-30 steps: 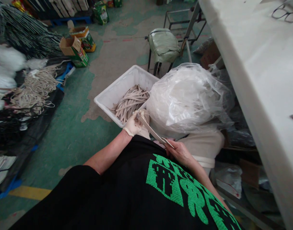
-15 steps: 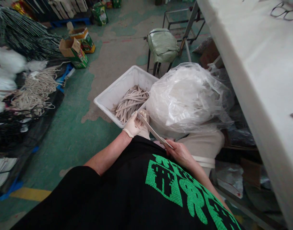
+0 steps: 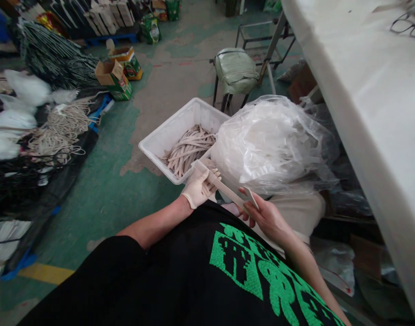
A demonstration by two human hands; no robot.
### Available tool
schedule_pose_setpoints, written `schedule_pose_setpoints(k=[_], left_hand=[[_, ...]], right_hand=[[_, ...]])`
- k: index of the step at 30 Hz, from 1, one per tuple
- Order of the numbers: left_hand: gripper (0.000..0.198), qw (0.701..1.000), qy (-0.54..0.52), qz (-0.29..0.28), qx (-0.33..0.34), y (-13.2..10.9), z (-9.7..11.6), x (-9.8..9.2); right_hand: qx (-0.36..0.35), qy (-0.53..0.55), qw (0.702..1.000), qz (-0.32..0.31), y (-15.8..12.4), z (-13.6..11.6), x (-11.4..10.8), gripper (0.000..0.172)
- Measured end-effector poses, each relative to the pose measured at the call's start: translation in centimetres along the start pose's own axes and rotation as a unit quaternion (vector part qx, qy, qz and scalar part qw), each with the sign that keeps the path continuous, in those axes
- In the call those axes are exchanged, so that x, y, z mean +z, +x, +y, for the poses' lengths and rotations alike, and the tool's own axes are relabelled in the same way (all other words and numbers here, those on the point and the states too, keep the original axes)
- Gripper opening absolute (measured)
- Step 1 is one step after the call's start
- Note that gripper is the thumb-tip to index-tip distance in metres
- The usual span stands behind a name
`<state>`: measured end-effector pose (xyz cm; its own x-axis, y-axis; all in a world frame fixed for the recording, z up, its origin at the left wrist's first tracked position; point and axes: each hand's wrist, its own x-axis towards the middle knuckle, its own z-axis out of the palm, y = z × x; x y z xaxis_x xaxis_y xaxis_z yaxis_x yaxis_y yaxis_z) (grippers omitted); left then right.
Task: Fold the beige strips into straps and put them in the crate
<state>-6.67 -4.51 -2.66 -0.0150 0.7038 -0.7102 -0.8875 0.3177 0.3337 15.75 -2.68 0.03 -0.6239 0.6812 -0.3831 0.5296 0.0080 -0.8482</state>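
Note:
A flat beige strap [image 3: 229,192] stretches between my two hands above my lap. My left hand [image 3: 199,184], in a pale glove, is closed on its far end near the bin's front corner. My bare right hand [image 3: 263,213] grips the near end, where a short piece of the strap sticks up past the fingers. Just beyond my left hand stands a white plastic bin [image 3: 166,118], with a heap of similar beige straps [image 3: 190,147] inside. A large clear plastic bag [image 3: 261,145] of whitish contents bulges beside the bin, close to my right hand.
A white-topped table [image 3: 356,90] runs along the right, with eyeglasses [image 3: 404,26] on it. Behind the bin is a stool with a green wrapped bundle [image 3: 236,71]. Cord bundles [image 3: 59,131] and open cartons [image 3: 114,79] lie on the left.
My right hand has turned, and the strap's near end now points up out of it. The strap stays held between both hands. The whole view has shifted slightly.

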Motion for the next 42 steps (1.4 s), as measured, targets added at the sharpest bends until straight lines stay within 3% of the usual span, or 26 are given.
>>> schedule_pose_setpoints(k=[5, 10, 17, 22, 27, 33, 38, 42], left_hand=[[0.023, 0.996, 0.050, -0.070, -0.015, -0.8, -1.8, 1.0], [0.023, 0.997, 0.027, -0.061, 0.035, -1.4, -1.0, 1.9], [0.020, 0.990, 0.055, -0.124, -0.034, -2.5, -3.1, 2.7], [0.021, 0.995, 0.046, -0.084, 0.037, -2.4, -1.7, 2.6], [0.023, 0.989, 0.064, -0.129, -0.010, -2.6, -2.8, 3.0], [0.026, 0.990, 0.069, -0.115, 0.052, -2.9, -2.6, 3.4], [0.026, 0.984, 0.075, -0.162, -0.022, -3.2, -4.2, 3.5], [0.029, 0.984, 0.077, -0.159, -0.003, -2.9, -4.1, 3.8]], right_hand=[[-0.013, -0.040, 0.998, 0.037, 1.0, -1.4, 0.3, 0.052], [-0.021, -0.040, 0.997, 0.056, -0.9, -2.3, -1.2, 0.056], [-0.022, -0.083, 0.992, 0.097, -0.7, -3.2, -1.4, 0.054], [-0.013, -0.063, 0.995, 0.078, -1.8, -2.9, -2.4, 0.056], [-0.041, -0.101, 0.988, 0.113, -1.1, -2.6, -2.0, 0.051], [-0.022, -0.072, 0.988, 0.131, -1.6, -2.2, -2.3, 0.054], [-0.038, -0.083, 0.986, 0.139, -1.2, -2.1, -2.0, 0.052], [-0.019, -0.059, 0.990, 0.129, -1.8, -1.6, -2.2, 0.055]])
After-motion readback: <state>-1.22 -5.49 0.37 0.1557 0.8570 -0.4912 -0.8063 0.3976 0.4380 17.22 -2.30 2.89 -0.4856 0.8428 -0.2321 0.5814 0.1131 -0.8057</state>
